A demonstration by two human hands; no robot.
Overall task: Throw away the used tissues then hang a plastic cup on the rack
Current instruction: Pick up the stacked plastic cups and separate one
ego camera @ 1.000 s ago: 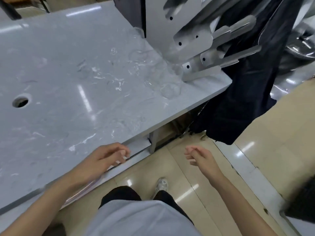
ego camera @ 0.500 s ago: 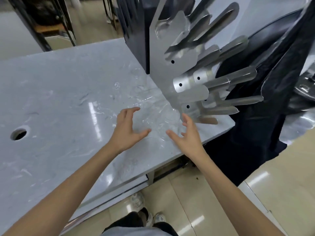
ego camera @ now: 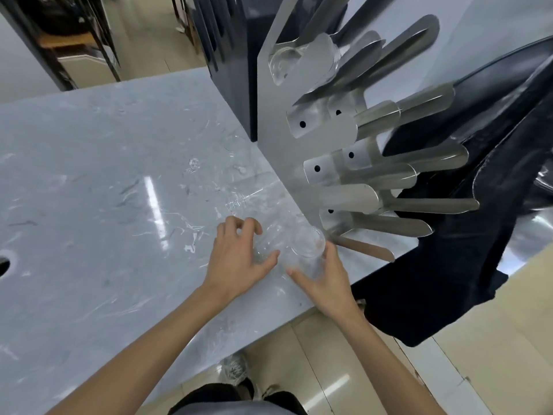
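Note:
Clear plastic cups lie in a stack on the grey marble counter (ego camera: pixel 89 205) near its right edge. My right hand (ego camera: pixel 326 280) is wrapped around the end clear plastic cup (ego camera: pixel 308 250), whose rim faces up. My left hand (ego camera: pixel 239 259) rests on the rest of the cup stack (ego camera: pixel 266 244), fingers curled over it. The metal rack (ego camera: pixel 287 115) with several flat pegs stands just behind the cups. One clear cup (ego camera: pixel 284 67) hangs on a top peg. No tissues are visible.
A black cloth or bag (ego camera: pixel 449 280) hangs off the counter's right end below the rack pegs. A round hole (ego camera: pixel 3 265) sits in the counter at the far left. Dark shelving (ego camera: pixel 74 40) stands behind the counter. My shoes and the tiled floor (ego camera: pixel 493 339) are below.
Both hands rose from below the counter edge, reached over it and closed on the clear cups beside the rack. The view tilted up and shows more of the rack.

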